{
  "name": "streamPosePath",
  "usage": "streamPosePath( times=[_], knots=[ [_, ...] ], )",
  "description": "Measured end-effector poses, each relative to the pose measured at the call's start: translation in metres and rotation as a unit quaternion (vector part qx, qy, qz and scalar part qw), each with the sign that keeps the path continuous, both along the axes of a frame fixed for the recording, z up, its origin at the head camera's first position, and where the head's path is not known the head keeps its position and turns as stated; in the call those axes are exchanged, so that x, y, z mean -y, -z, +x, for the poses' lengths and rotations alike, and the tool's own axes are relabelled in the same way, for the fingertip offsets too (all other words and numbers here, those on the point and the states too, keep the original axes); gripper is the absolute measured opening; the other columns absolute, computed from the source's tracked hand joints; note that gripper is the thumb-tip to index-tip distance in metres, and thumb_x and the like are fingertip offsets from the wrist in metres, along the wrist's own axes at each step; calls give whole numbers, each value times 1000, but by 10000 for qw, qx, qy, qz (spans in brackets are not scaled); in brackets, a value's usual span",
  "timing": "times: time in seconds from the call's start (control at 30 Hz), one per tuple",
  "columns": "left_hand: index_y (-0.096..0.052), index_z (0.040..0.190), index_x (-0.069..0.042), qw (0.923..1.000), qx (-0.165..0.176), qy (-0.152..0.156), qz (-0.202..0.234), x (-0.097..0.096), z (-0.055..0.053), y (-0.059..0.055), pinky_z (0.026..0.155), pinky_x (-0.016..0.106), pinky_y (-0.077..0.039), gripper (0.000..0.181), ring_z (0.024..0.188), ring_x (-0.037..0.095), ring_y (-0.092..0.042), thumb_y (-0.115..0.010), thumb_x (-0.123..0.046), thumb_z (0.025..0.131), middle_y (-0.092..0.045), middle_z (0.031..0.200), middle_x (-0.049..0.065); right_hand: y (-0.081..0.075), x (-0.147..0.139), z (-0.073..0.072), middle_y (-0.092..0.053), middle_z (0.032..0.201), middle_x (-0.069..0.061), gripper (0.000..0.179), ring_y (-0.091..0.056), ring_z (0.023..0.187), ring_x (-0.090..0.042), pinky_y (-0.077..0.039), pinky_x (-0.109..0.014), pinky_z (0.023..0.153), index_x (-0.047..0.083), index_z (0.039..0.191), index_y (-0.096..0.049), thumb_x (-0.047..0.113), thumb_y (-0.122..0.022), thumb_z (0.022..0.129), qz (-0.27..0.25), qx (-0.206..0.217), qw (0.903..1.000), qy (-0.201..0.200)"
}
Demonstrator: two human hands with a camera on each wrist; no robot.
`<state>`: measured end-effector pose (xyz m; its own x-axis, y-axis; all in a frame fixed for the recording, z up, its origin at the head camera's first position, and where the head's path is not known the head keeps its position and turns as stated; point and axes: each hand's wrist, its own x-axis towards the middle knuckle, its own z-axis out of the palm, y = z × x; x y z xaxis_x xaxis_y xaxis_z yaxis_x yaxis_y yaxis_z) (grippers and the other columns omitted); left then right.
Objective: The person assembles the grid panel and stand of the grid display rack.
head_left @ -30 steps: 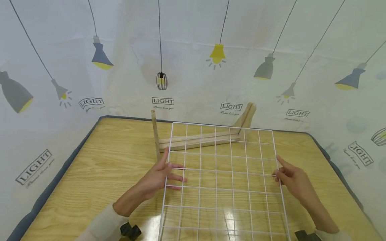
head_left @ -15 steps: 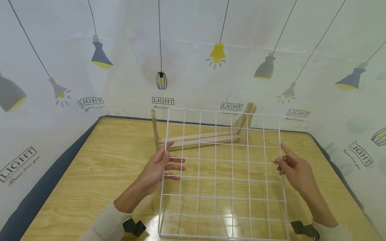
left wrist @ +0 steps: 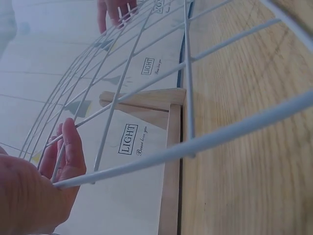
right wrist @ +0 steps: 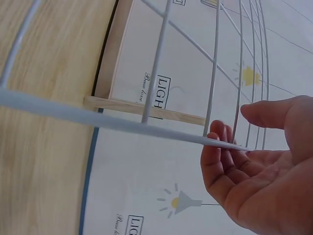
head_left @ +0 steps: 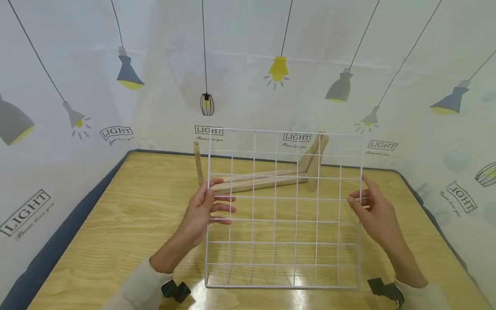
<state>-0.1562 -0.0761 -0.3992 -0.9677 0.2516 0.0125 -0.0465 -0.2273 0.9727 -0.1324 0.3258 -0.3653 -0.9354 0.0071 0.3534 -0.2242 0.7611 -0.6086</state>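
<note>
Both of my hands hold a white wire grid panel [head_left: 283,287] upright, its face turned towards me. My left hand [head_left: 196,215] grips the left rim, thumb in front and fingers reaching through behind the wires. At the right rim my right hand [head_left: 375,215] has its fingers curled round the wire, while in the right wrist view the thumb stands a little off it. Behind the panel, seen through the mesh, lies a wooden frame [head_left: 263,181] with a long bar and a raised piece at each end. The panel's lower rim is near the tabletop; contact is unclear.
A wood-grain table [head_left: 112,215] spreads under everything, with a dark edge along its back and sides. Behind it hangs a pale backdrop [head_left: 166,112] printed with lamps. Black wrist devices [head_left: 176,291] sit at both cuffs.
The grid has tilted from leaning away to more upright, its top edge rising and its lower edge coming into view. Both hands have moved up with it. The wooden frame has stayed put.
</note>
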Motion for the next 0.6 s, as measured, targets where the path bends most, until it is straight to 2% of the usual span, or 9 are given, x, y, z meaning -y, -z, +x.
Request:
streamPosePath(
  times=[0.07, 0.13, 0.23, 0.3, 0.37, 0.4, 0.5, 0.6],
  knots=[
    [-38, 144, -17, 10000, -65, -62, 42, -1, 0, -2, 67, 44, -62, 41, 86, 20, -72, -26, -33, 109, -62, 120, 25, -2, 2, 0, -64, 113, -17, 67, -57, 87, 9, -46, -5, 67, 9, 157, -26, 16, -60, 100, 51, -75, 10000, 8],
    [-37, 145, -17, 9998, -111, -116, 94, -1, 0, -3, 67, 44, -62, 42, 85, 20, -72, -26, -33, 108, -62, 119, 25, -5, 4, 1, -60, 122, -21, 69, -62, 98, -6, -43, -3, 72, 7, 157, -24, 16, -60, 100, 136, -205, 9997, 18],
    [-37, 146, -17, 9995, -186, -184, 170, -2, -1, -5, 68, 47, -61, 42, 85, 20, -72, -26, -32, 108, -62, 120, 27, -9, 10, 2, -50, 133, -29, 72, -55, 113, -36, -50, -22, 84, 2, 156, -23, 10, -63, 97, 320, -601, 9976, 98],
    [-37, 145, -18, 9992, -219, -231, 227, -2, -1, -6, 68, 47, -61, 40, 85, 20, -72, -26, -31, 109, -62, 121, 27, -11, 16, 3, -45, 134, -34, 75, -48, 116, -47, -49, -41, 88, -3, 154, -26, 5, -68, 92, 437, -1003, 9938, 193],
    [-38, 145, -19, 9989, -275, -271, 284, -2, -2, -8, 68, 47, -61, 39, 86, 20, -73, -26, -30, 109, -64, 120, 26, -13, 23, 3, -43, 133, -37, 74, -44, 118, -51, -42, -60, 90, -7, 149, -32, 1, -72, 87, 515, -1472, 9873, 302],
    [-38, 144, -19, 9986, -310, -284, 330, -2, -2, -9, 67, 46, -62, 39, 86, 20, -73, -26, -30, 109, -65, 120, 25, -13, 26, 3, -43, 133, -38, 73, -43, 119, -52, -40, -63, 93, -10, 147, -35, -1, -73, 85, 554, -1735, 9828, 316],
    [-39, 143, -19, 9977, -413, -319, 440, -1, -4, -11, 65, 43, -62, 37, 85, 20, -73, -27, -29, 109, -69, 115, 19, -13, 37, 3, -45, 133, -37, 69, -40, 122, -54, -35, -66, 98, -11, 142, -42, 2, -74, 83, 643, -2348, 9695, 280],
    [-39, 142, -18, 9968, -515, -331, 505, -2, -4, -12, 65, 43, -62, 37, 85, 20, -73, -28, -30, 109, -71, 111, 13, -12, 48, 5, -46, 132, -35, 60, -42, 120, -53, -38, -63, 94, -10, 140, -45, 22, -66, 94, 801, -2677, 9601, 124]
  ],
)
